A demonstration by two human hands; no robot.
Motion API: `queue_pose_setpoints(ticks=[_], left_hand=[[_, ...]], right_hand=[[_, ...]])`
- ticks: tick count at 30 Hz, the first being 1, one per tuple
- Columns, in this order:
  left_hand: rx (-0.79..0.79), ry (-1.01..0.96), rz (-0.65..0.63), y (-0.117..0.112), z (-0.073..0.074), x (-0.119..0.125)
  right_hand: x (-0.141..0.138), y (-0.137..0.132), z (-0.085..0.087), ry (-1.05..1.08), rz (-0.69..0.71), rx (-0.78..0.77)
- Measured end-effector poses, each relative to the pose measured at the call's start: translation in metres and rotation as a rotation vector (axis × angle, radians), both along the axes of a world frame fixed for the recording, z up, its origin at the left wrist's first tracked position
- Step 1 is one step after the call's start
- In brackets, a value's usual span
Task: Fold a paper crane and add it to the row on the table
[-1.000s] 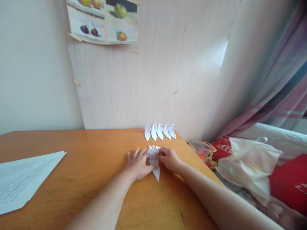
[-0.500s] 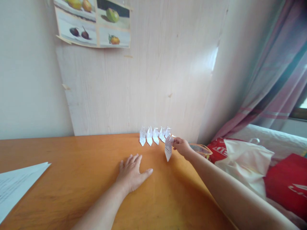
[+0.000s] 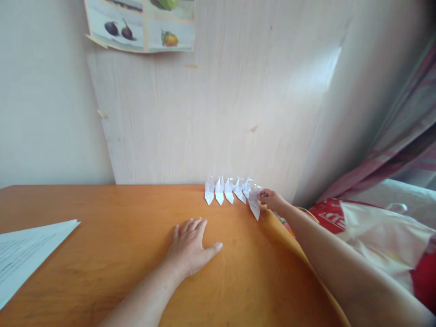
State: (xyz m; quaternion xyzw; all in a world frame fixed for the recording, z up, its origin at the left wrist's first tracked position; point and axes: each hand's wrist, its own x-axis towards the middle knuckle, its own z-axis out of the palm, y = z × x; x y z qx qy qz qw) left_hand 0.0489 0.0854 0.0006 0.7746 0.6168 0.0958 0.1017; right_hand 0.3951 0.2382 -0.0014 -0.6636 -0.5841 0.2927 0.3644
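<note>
My right hand [image 3: 270,199] pinches a small folded piece of printed white paper [image 3: 254,202] at the right end of a row of several similar folded paper pieces [image 3: 227,190]. The row stands at the far edge of the orange wooden table [image 3: 119,236], against the pale wood-grain board. My left hand [image 3: 190,247] lies flat on the table with its fingers spread, holding nothing, a little in front of the row.
A printed sheet of paper [image 3: 27,252] lies at the table's left. A fruit poster [image 3: 143,27] hangs on the board above. To the right, off the table's edge, sit a pale plastic bag [image 3: 384,240] and red fabric [image 3: 325,217], with a striped curtain behind.
My right hand lifted the folded piece away from my left hand and carried it to the right end of the row. My left hand let go and lies flat.
</note>
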Motion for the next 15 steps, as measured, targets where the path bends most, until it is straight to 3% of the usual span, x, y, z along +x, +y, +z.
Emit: queue_pose_setpoints(ticks=[15], left_hand=[[-0.020,-0.002,0.012,-0.001,0.002,0.002]], right_hand=[[0.005,0.008,-0.018,0.039,-0.041,0.001]])
